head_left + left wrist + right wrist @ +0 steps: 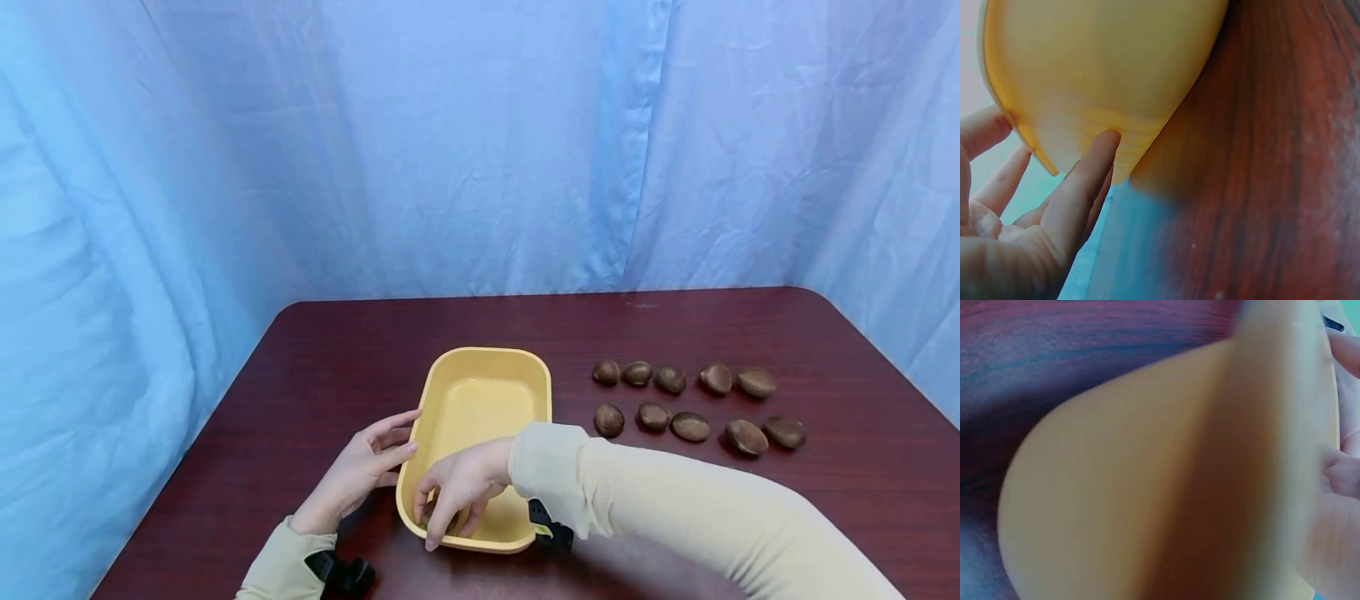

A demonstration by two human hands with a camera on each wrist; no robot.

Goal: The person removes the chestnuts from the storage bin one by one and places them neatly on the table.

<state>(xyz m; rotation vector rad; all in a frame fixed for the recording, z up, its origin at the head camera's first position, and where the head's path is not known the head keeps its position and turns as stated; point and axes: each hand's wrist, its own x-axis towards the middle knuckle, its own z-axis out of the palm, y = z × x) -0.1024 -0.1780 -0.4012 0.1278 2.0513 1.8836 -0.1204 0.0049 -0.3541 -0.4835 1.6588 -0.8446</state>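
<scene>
A yellow plastic box (491,350) stands on the dark red table. My right hand (465,483) reaches down into its near left corner, fingers bent around a brown chestnut (428,512) that is mostly hidden behind them. Outside the box, my left hand (360,468) rests its fingertips against the left wall and rim, the fingers fairly straight. The left wrist view shows one fingertip (1109,140) touching the outer wall. In the right wrist view, the box wall (1116,487) fills most of the picture, blurred, and part of the right hand (1338,531) shows at the edge.
To the right of the box, several brown chestnuts lie in two rows, a back row (671,380) and a front row (690,427). The right forearm (675,483) crosses in front of them. Blue curtains (465,150) hang behind and beside the table (360,342).
</scene>
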